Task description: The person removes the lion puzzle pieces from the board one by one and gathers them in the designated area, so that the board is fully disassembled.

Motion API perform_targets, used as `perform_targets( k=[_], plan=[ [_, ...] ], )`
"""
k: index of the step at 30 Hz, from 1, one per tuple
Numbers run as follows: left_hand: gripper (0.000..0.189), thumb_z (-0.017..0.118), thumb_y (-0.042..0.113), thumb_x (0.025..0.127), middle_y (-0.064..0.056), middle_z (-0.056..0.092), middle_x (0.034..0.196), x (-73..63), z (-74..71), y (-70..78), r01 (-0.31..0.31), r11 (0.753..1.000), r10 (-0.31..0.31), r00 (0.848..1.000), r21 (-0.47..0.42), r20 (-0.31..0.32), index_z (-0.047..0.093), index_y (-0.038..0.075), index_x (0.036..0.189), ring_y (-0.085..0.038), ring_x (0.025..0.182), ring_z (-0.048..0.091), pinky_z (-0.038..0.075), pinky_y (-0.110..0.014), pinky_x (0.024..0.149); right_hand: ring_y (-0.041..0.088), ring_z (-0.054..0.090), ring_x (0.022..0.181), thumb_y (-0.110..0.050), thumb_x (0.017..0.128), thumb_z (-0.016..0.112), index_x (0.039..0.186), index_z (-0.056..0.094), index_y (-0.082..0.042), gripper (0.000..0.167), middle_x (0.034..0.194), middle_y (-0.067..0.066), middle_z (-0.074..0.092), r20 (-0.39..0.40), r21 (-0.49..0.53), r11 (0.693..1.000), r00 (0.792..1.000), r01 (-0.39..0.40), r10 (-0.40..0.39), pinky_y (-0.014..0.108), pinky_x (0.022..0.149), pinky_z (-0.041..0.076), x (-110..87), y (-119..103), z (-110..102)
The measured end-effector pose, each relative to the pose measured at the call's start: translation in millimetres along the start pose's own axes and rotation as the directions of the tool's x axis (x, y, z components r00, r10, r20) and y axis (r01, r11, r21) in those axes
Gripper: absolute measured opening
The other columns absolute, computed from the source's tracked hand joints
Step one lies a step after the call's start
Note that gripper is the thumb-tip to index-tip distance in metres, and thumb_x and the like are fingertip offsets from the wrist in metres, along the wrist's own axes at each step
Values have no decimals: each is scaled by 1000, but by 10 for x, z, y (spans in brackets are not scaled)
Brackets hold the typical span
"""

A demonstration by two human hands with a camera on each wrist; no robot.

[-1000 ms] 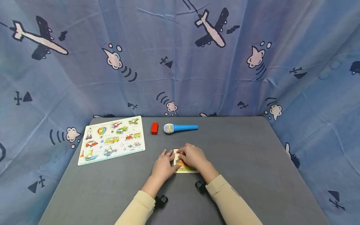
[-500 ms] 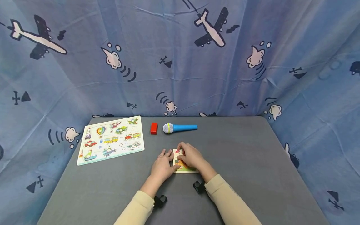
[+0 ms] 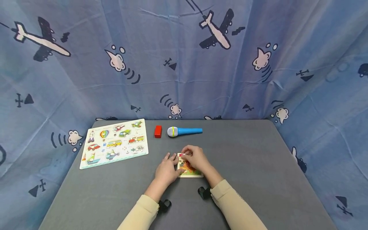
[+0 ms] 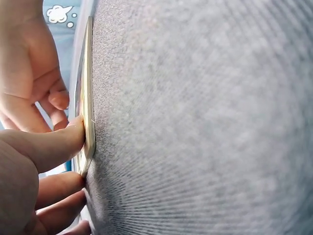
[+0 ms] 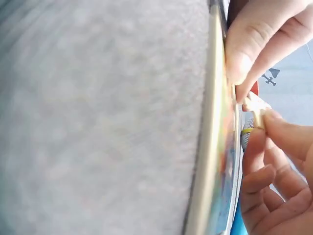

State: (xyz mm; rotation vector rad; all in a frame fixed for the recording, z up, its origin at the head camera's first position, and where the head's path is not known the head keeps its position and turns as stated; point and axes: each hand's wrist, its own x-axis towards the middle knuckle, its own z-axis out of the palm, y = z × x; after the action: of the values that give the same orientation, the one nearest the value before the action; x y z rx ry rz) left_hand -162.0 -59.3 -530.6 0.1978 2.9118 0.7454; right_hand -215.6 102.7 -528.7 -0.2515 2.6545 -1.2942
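Note:
A small wooden jigsaw board (image 3: 189, 175) with a colourful picture lies flat before me in the head view. My left hand (image 3: 166, 171) rests at its left side, fingers spread and fairly straight. In the left wrist view, the thumb presses on the face of the jigsaw board (image 4: 89, 93) near its edge. Above the board's far part, my right hand (image 3: 196, 158) pinches a small pale jigsaw piece (image 5: 257, 105) between thumb and index finger. The right wrist view shows that piece held just off the board's face; its printed side is mostly hidden.
To the left lies a larger puzzle board (image 3: 122, 150) with several vehicle pictures. A red block (image 3: 157, 131) and a blue toy microphone (image 3: 189, 131) lie behind the jigsaw board. A patterned blue curtain (image 3: 184, 80) hangs along the grey table's far edge.
My right hand has shifted slightly up and left over the jigsaw board, its fingers lifted a little, so more of the picture shows. The left hand stays in place.

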Motion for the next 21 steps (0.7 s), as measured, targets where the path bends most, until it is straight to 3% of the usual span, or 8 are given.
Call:
perform_targets(
  k=[5,10,16,21],
  plan=[
    [65,80,41,85,-8,53,151,3,1,3,-11,1000,11,1000,14,-2,62,11,140,-35,148,36,45,-57,108,12,61,70,-17,91,76,98,78,-13,8,83,0,71,-55,100,995,998,9,-4,26,61,52,-4,-10,-79],
    [66,81,41,84,-8,53,151,-8,7,7,10,1000,-10,1000,16,-3,62,10,140,-34,148,37,45,-56,108,13,62,72,-20,93,75,100,79,-13,11,84,1,72,-59,146,989,998,35,-27,28,63,52,-2,5,-252],
    [67,81,40,85,-8,51,153,-3,8,23,23,1000,-23,1000,-3,11,61,10,141,-34,149,36,43,-57,110,26,68,80,-22,96,71,107,77,-9,18,88,7,73,-85,164,986,996,35,-21,30,67,54,22,122,-547],
    [66,81,40,85,-7,51,153,-7,2,24,21,1000,-21,1000,-19,10,61,10,141,-33,149,35,43,-56,110,26,65,80,-22,97,70,111,75,-8,21,91,9,72,-89,135,991,996,1,11,30,66,53,16,229,-810]
  ],
)
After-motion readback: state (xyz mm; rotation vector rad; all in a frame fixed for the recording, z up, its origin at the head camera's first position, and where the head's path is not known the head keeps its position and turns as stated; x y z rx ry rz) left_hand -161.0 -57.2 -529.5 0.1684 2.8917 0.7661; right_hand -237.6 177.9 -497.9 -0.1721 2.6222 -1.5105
